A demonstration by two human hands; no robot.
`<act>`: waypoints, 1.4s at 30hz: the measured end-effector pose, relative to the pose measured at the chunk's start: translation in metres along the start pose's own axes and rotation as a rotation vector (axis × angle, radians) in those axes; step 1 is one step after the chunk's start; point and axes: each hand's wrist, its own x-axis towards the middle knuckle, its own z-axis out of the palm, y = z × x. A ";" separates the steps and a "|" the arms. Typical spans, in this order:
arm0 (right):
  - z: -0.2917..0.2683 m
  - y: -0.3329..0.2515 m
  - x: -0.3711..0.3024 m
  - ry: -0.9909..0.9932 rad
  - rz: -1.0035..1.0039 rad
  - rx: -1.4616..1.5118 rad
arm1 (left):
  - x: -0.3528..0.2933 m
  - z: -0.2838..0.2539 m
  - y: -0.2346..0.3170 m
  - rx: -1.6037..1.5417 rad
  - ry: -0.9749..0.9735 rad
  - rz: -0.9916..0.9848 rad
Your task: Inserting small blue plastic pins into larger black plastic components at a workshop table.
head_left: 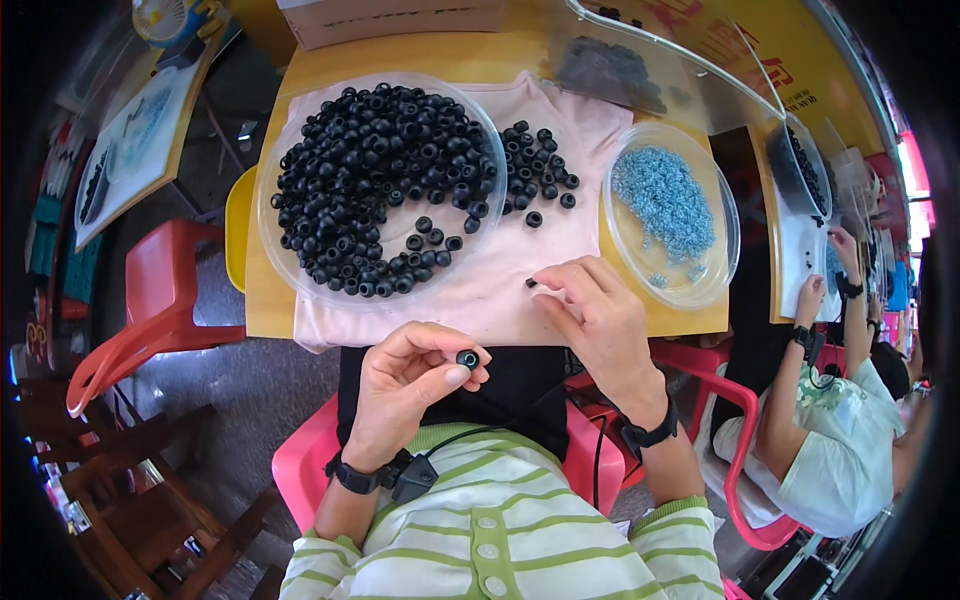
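Observation:
My left hand (408, 378) is closed in front of my lap, with a black ring-shaped piece (467, 358) pinched between thumb and fingers, its hole facing up. Something pale or bluish shows inside that hole, too small to make out. Over the cloth's near edge, my right hand (600, 318) pinches a tiny black piece (531, 283) at its fingertips; its exact kind is unclear. Beyond my hands, a round clear tray (268, 232) holds many black ring-shaped pieces (385, 150). To the right, a second clear tray (728, 240) contains small light-blue translucent bits (665, 200).
A pale pink cloth (540, 255) covers much of the wooden table (268, 312). Loose black pieces (535, 165) lie between the trays. A clear bin (690, 70) stands far right, a cardboard box (390, 20) far left. Another person (830, 440) works at the right.

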 end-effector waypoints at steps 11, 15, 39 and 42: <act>0.009 -0.006 0.007 -0.048 0.023 -0.059 | 0.002 0.003 -0.006 -0.097 -0.075 -0.037; 0.005 -0.006 0.015 -0.138 0.086 -0.007 | 0.001 0.008 -0.005 -0.140 -0.032 -0.114; -0.003 0.011 0.000 -0.062 -0.057 0.110 | 0.004 0.016 -0.014 -0.139 -0.112 -0.168; -0.008 0.011 0.002 -0.085 -0.039 0.087 | 0.005 0.017 -0.013 -0.178 -0.147 -0.167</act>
